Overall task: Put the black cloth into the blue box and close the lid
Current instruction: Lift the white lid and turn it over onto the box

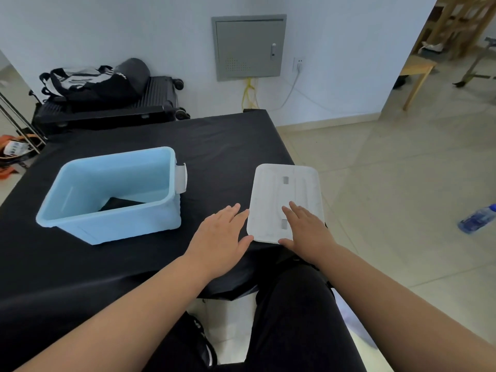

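Note:
The light blue box stands open on the black-covered table, left of centre. Inside it, at the bottom, lies the black cloth, partly hidden by the near wall. A white latch hangs on the box's right side. The white lid lies flat at the table's right edge. My left hand hovers flat, fingers apart, at the lid's left edge. My right hand rests with fingers spread on the lid's near part.
A black suitcase with bags lies on the floor behind the table. A grey wall cabinet hangs above cables. A water bottle lies on the tiled floor to the right. My black-clad legs are below the table's near edge.

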